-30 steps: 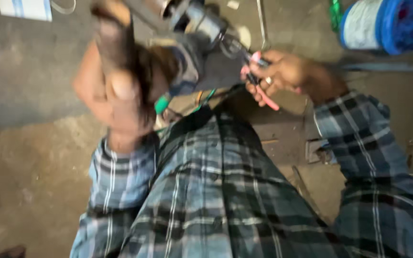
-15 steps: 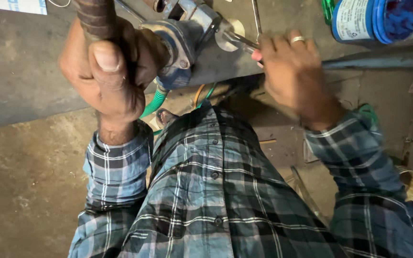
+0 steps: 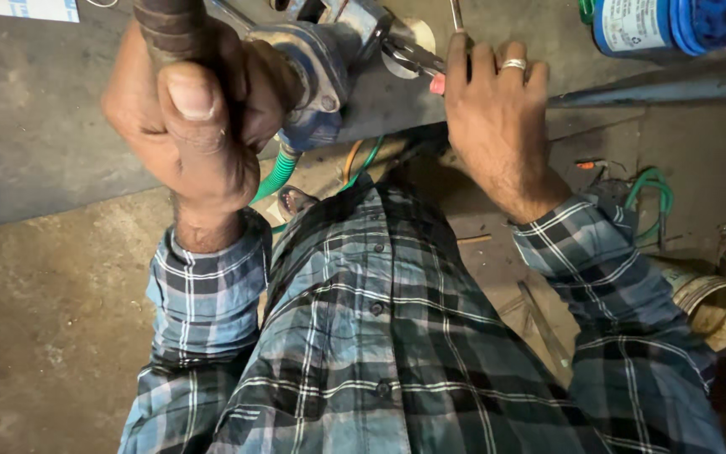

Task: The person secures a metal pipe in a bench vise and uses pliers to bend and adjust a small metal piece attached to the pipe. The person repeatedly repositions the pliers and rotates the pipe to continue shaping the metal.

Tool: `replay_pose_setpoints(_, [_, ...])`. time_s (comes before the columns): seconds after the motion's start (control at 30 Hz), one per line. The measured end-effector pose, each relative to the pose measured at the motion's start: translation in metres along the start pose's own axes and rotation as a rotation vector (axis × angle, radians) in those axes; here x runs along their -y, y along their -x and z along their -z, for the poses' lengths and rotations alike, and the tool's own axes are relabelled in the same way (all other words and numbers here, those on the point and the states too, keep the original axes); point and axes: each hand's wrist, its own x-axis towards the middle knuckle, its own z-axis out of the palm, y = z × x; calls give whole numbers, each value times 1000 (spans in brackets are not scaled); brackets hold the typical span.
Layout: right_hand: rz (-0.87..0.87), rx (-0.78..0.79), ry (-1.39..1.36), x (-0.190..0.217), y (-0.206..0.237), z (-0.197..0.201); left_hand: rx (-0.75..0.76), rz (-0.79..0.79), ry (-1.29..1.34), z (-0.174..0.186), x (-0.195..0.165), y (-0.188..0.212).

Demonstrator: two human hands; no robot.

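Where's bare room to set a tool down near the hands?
Bare concrete floor left of the plaid sleeve is open. The dark grey slab left of the left hand is bare too. Crowded: around the right hand, green hose and blue drum.

A blue tub (image 3: 665,25) stands beside a green hose (image 3: 653,189).
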Motion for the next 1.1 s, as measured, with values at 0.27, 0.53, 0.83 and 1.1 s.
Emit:
replay_pose_setpoints(0.27, [-46,68,-174,3,-1,6,-10,-13,-14,-1,-1,0])
replay_pose_setpoints(0.53, [-51,152,-381,-2,-10,2,-38,10,3,-6,-5,-1])
replay_pose_setpoints(0.83, [8,252,-524,-13,-19,-5,-70,19,27,-4,-5,2])
replay_pose_setpoints(1.1, [10,284,-769,-20,-22,-20,-102,4,81,-4,1,-3])
